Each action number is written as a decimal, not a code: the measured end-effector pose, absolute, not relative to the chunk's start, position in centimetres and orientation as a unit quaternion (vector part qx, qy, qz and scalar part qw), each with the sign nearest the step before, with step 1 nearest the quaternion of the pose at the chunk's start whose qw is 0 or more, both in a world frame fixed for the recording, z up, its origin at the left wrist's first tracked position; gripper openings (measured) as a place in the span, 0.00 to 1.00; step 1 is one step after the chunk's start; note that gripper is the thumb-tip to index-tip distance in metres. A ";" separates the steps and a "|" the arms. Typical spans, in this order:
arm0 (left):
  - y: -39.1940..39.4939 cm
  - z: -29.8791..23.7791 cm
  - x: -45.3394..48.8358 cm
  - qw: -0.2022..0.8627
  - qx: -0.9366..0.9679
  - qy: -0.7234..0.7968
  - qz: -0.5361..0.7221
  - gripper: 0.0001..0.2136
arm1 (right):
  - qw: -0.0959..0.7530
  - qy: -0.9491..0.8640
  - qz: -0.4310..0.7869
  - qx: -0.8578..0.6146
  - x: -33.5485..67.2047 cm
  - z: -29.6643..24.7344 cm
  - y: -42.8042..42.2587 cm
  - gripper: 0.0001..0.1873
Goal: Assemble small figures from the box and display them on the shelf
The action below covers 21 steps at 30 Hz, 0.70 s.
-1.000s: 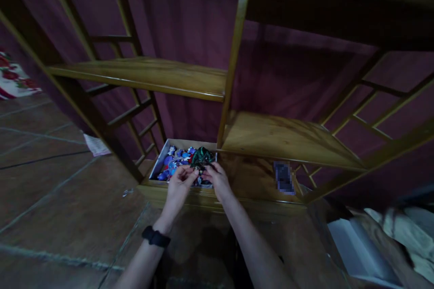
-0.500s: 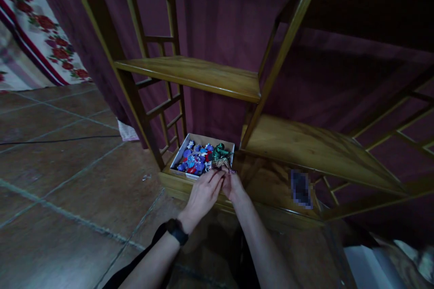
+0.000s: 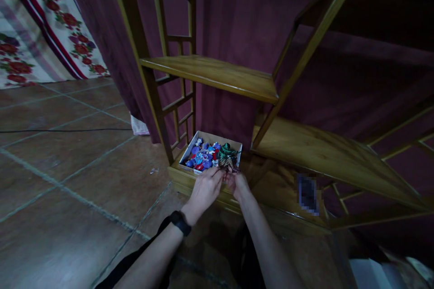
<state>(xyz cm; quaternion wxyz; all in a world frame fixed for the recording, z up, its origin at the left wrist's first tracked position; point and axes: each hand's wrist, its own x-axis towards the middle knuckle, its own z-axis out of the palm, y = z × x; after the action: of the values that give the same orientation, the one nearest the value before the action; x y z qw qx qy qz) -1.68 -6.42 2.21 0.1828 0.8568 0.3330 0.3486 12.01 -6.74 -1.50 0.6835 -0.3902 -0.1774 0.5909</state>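
Observation:
A small white cardboard box [image 3: 189, 151] sits on the lowest wooden shelf [image 3: 267, 187], filled with several blue, purple and red toy figures [image 3: 202, 158]. A green toy figure [image 3: 226, 154] stands at the box's right end. My left hand [image 3: 204, 191], with a black watch on the wrist, and my right hand [image 3: 239, 184] meet at the box's front right corner, fingertips pinched together on the green toy's lower part. What else the fingers hold is hidden in the dim light.
The wooden shelf unit has a middle shelf [image 3: 217, 75] and a stepped shelf to the right [image 3: 322, 151], against a dark maroon curtain. A blurred dark object [image 3: 308, 193] lies on the bottom shelf. The floor is brown tile [image 3: 68, 180]. A floral cloth [image 3: 44, 27] hangs at the far left.
The view has swung left, so the shelf and box sit further right in frame. My hands have drawn together from inside the box to its front right corner by the green toy.

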 end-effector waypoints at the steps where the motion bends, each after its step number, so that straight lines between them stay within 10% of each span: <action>1: -6.1 1.9 -1.7 0.241 0.819 0.360 0.376 0.11 | 0.689 -0.190 0.565 -0.411 12.1 -1.6 -6.7 0.08; 8: -4.1 1.5 -2.0 0.730 0.384 0.375 0.424 0.13 | 0.606 -0.385 0.333 -0.611 12.6 -2.5 -6.3 0.16; 21: -3.4 1.6 -1.4 0.696 0.413 0.375 0.453 0.18 | 0.601 -0.477 0.247 -0.592 12.6 -2.3 -6.8 0.19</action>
<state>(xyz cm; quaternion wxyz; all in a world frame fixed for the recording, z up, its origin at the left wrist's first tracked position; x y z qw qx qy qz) -1.45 -3.37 1.61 0.6957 0.4125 0.3752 0.4528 12.61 -6.79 -2.35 0.6014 -0.5916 -0.4768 0.2469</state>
